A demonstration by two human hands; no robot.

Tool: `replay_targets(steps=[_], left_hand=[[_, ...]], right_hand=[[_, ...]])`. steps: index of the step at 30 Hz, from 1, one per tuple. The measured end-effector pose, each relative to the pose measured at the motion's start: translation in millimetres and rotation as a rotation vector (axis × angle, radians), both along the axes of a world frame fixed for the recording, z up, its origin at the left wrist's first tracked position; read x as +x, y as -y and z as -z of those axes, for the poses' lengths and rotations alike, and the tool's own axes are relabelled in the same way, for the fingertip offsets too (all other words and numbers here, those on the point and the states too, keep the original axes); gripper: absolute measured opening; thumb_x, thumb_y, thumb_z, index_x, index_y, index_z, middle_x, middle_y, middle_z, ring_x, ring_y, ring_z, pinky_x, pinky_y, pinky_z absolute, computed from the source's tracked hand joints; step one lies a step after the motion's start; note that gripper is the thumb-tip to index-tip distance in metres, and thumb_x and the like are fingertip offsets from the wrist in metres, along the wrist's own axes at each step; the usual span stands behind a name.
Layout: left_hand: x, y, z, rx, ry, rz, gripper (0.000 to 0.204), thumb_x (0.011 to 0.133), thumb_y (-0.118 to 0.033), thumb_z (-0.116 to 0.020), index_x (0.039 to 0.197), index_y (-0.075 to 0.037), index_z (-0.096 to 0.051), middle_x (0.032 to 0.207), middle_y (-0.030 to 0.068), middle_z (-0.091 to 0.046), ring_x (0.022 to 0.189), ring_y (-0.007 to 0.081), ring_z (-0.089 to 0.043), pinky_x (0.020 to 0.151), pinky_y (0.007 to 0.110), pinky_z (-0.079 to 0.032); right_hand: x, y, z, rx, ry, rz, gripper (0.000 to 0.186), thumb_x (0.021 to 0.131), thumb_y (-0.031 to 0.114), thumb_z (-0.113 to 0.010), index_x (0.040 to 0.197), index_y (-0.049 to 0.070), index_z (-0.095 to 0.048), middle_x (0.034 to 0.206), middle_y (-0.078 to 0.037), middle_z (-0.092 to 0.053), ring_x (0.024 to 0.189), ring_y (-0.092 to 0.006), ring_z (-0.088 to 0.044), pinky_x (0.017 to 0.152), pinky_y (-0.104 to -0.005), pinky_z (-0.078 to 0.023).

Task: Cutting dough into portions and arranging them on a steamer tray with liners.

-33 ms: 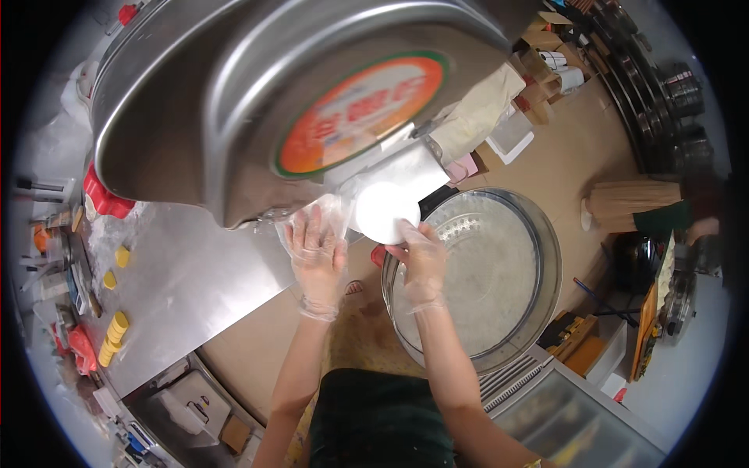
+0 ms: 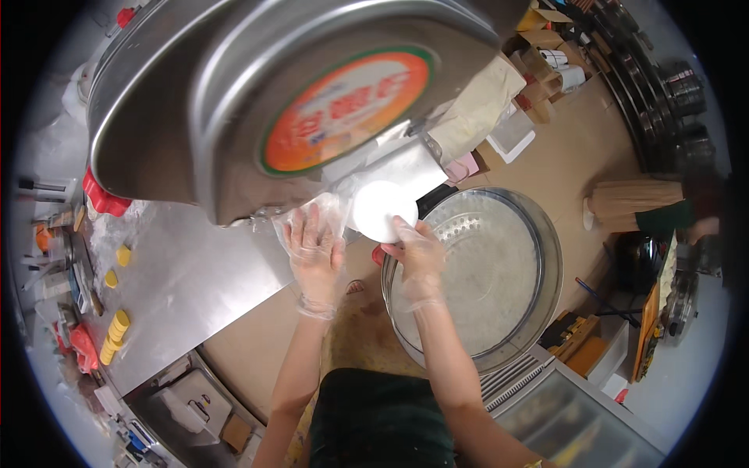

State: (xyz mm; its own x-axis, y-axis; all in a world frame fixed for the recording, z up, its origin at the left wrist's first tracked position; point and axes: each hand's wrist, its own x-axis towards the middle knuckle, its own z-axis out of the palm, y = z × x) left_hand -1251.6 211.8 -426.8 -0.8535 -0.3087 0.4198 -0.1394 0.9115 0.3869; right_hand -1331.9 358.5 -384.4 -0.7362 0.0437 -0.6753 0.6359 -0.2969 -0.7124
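A large steel machine housing with an orange oval label hangs over a steel worktop. Under it, my left hand in a clear glove has its fingers spread against crinkled clear plastic. My right hand, also gloved, grips a round white disc by its lower edge, beside a flat steel plate on the machine. Below and right of this hand is a wide round metal sieve-like pan.
Several yellow dough pieces lie on the left worktop near a red object. Cartons stand at the upper right. A co-worker's sleeve and hand show at the right. A glass-topped unit is at the lower right.
The machine housing appears slightly further left in the picture. Both my hands and the white disc are in almost the same places.
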Motion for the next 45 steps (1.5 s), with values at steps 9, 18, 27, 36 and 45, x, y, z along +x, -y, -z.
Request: replay_targets(steps=[9,18,27,36,45], left_hand=[[30.1,-54.0,-35.0,0.064,0.007,-0.044,0.067,0.076,-0.020,-0.076,0.136,-0.005,-0.050,0.145,0.0196,-0.041,0.134,0.0379,-0.040,0.110,0.055,-0.030],[-6.2,-199.3,8.5,2.074,0.384,-0.196,0.042,0.086,-0.010,-0.069,0.124,0.000,-0.057,0.111,0.0082,-0.065,0.104,0.0183,-0.063,0.093,0.033,-0.050],[-26.2,-234.8,51.1,1.885,0.519,-0.407,0.028,0.089,-0.012,-0.068,0.113,0.001,-0.062,0.106,0.0088,-0.067,0.095,0.0157,-0.065,0.084,0.030,-0.053],[-33.6,-219.9,100.9,1.860,0.347,-0.525,0.025,0.088,-0.015,-0.070,0.110,-0.003,-0.065,0.103,0.0051,-0.067,0.093,0.0136,-0.064,0.083,0.029,-0.050],[-33.5,-216.2,108.8,1.826,0.449,-0.584,0.023,0.088,-0.013,-0.069,0.108,-0.002,-0.065,0.103,0.0053,-0.067,0.093,0.0134,-0.064,0.084,0.030,-0.050]], right_hand=[[-3.0,-81.7,11.7,0.063,-0.078,-0.029,0.023,0.083,0.010,-0.073,0.102,-0.001,-0.067,0.090,-0.004,-0.069,0.074,-0.0089,-0.062,0.062,-0.0218,-0.051],[18.0,-204.8,26.8,0.303,-0.076,-0.291,0.022,0.082,0.009,-0.075,0.098,-0.004,-0.069,0.082,-0.005,-0.068,0.069,-0.0083,-0.059,0.060,-0.0219,-0.047],[6.7,-241.7,84.2,0.508,-0.146,-0.207,0.011,0.085,0.004,-0.071,0.090,-0.005,-0.069,0.071,-0.003,-0.064,0.062,-0.0073,-0.055,0.056,-0.0215,-0.044],[-66.5,-222.3,156.3,0.639,-0.146,-0.113,0.012,0.085,0.007,-0.071,0.089,-0.004,-0.070,0.072,-0.005,-0.067,0.062,-0.0087,-0.057,0.058,-0.0234,-0.045],[-99.3,-213.2,201.9,0.945,-0.268,-0.208,0.018,0.081,0.017,-0.073,0.090,0.001,-0.071,0.076,-0.014,-0.071,0.068,-0.0271,-0.067,0.067,-0.0365,-0.052]])
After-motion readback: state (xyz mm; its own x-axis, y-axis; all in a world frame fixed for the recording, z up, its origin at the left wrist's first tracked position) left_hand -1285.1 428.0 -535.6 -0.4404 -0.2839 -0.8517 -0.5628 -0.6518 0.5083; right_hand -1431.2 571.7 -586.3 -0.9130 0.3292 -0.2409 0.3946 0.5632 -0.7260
